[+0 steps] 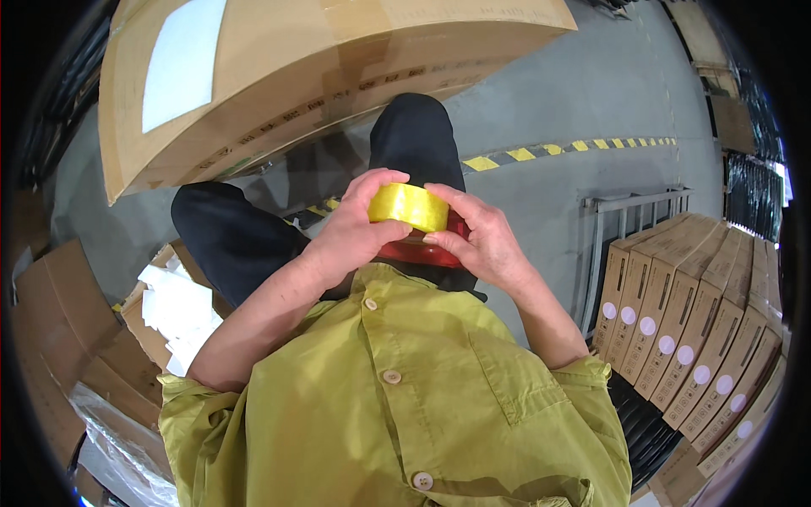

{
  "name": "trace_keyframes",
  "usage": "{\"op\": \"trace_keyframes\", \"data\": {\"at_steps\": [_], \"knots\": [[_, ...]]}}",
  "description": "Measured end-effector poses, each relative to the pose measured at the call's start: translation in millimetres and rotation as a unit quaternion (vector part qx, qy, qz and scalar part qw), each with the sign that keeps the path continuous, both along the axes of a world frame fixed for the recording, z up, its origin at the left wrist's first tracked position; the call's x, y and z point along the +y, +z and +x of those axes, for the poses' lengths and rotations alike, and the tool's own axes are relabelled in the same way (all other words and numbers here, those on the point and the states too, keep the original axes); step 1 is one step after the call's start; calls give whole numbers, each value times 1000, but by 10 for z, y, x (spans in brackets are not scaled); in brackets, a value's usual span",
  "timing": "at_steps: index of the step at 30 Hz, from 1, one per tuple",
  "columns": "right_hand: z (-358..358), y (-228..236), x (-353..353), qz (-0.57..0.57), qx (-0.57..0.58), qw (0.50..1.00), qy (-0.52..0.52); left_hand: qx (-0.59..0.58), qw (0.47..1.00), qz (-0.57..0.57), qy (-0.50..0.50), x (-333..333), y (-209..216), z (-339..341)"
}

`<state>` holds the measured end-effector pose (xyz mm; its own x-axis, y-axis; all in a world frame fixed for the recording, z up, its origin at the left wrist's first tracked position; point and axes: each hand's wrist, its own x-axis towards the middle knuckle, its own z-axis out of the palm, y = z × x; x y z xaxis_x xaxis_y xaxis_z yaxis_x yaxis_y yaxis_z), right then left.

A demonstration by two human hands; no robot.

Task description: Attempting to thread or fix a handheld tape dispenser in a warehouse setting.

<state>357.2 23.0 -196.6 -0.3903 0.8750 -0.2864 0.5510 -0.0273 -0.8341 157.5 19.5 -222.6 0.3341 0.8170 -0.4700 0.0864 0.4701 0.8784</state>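
Note:
Both hands hold a roll of yellow, glossy packing tape (pixel 409 208) in front of my lap. My left hand (pixel 365 218) grips its left side, thumb along the lower edge and fingers over the top. On the opposite side, my right hand (pixel 479 235) has its thumb under the roll and its forefinger at the upper edge. Something red and shiny (pixel 422 252) lies just below the roll, partly covered by the hands; its kind cannot be made out. Ahead of my knees is a large cardboard box (pixel 338 68) with a white sheet (pixel 183 63) on top.
Several flat brown cartons (pixel 676 304) with round pale stickers stand in a row at right, beside a grey metal frame (pixel 634 203). An opened carton with white pieces (pixel 177 308) is at left, near cardboard (pixel 72 296) and clear plastic film (pixel 122 435). Yellow-black tape (pixel 553 149) marks the floor.

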Motion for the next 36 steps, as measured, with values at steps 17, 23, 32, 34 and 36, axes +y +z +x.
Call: {"op": "trace_keyframes", "data": {"at_steps": [17, 23, 32, 34, 36], "knots": [[-43, -77, -17, 61, -4, 998, 19, -33, 993, -47, 102, -79, -75, 127], [-52, -171, -55, 70, 19, 997, -4, 109, 990, 44, 78, -93, -15, 192], [-48, -112, -23, 60, 8, 998, 13, 22, 997, 35, 64, -120, -86, 88], [-58, -142, -32, 80, 8, 997, 14, 30, 997, 43, 64, -132, -93, 92], [-67, -144, -32, 100, 8, 995, 16, 37, 996, 51, 64, -140, -116, 101]]}}
